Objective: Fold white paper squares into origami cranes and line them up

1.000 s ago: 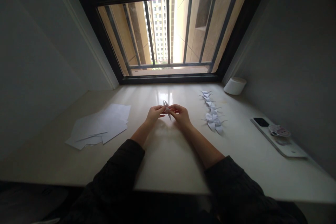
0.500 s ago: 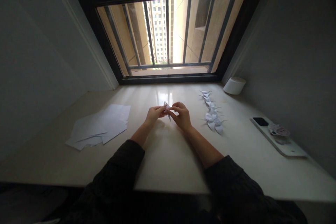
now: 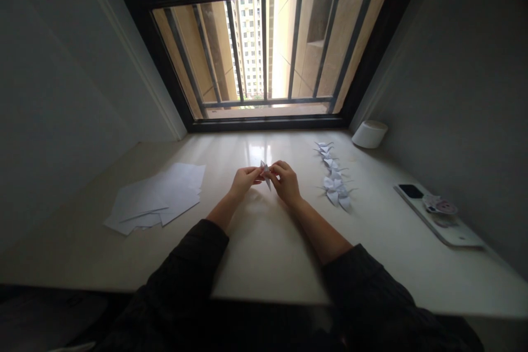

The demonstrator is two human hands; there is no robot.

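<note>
Between my two hands, above the middle of the white sill, is a small piece of folded white paper [image 3: 268, 182] with pointed ends at top and bottom. My left hand [image 3: 244, 180] pinches it from the left side. From the right, the fingertips of my right hand [image 3: 285, 180] are closed on it too. My fingers cover the paper's middle, so its folds there are hidden. To the right of my hands lies a row of folded paper cranes [image 3: 336, 190] with thin points and spread wings.
A pile of white paper sheets [image 3: 165, 192] lies at left. At right are a phone [image 3: 437, 220] with a round decorated grip on its back and a white cylindrical object [image 3: 369, 135] by the wall. A barred window [image 3: 264, 124] stands behind the sill [image 3: 264, 264].
The folded paper has turned slightly between my fingers and shifted a little to the right, its broader face now showing more. Both hands stay in nearly the same place.
</note>
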